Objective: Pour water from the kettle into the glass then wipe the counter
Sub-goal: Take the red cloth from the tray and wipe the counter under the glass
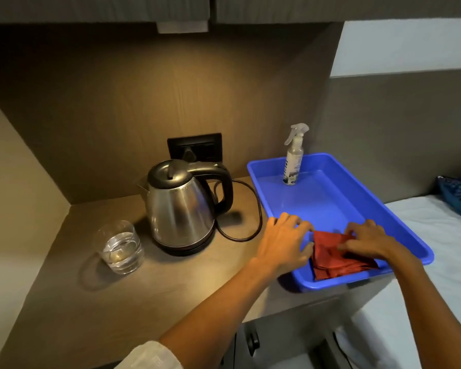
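A steel kettle (180, 206) with a black handle stands upright on its base at the back of the brown counter (91, 302). To its left is a clear glass (120, 247) holding water. A folded red cloth (336, 258) lies in the near corner of a blue tray (328, 201). My left hand (285, 243) rests on the tray's left rim, its fingertips touching the cloth's left edge. My right hand (367, 239) lies on top of the cloth, fingers curled and pinching its upper fold.
A white spray bottle (293, 158) stands upright at the tray's far end. The kettle's black cord (253, 217) loops on the counter up to a wall socket (194, 149). The tray overhangs the counter's right edge. A bed with a white sheet (437, 262) lies to the right.
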Available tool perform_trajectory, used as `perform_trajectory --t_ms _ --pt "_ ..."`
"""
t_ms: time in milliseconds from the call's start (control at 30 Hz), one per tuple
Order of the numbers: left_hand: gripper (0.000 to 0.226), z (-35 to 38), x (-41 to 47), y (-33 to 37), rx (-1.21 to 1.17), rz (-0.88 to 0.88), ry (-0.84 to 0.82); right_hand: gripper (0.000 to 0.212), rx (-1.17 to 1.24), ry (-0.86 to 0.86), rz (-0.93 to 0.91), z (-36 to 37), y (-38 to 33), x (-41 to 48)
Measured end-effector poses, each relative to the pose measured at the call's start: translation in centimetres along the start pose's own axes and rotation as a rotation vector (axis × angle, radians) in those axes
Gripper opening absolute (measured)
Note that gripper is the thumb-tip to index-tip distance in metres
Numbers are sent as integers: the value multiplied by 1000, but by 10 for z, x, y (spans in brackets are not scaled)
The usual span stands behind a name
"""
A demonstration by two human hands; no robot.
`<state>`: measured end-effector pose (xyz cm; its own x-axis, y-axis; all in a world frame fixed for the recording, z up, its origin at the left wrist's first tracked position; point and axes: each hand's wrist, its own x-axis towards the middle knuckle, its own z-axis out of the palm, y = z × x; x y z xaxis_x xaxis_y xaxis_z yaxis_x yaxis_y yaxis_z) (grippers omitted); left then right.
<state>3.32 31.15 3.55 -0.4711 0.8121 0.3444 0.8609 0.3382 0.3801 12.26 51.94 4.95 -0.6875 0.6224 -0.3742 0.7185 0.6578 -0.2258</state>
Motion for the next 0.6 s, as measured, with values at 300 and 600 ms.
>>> perform_trajectory --t_ms 300,600 --pt "67 -23 4 2 -665 -243 83 43 961 0 -458 -22 -35 -46" --pt "52 -66 -91 -41 -704 -574 382 44 821 214 -703 36 -136 -81"
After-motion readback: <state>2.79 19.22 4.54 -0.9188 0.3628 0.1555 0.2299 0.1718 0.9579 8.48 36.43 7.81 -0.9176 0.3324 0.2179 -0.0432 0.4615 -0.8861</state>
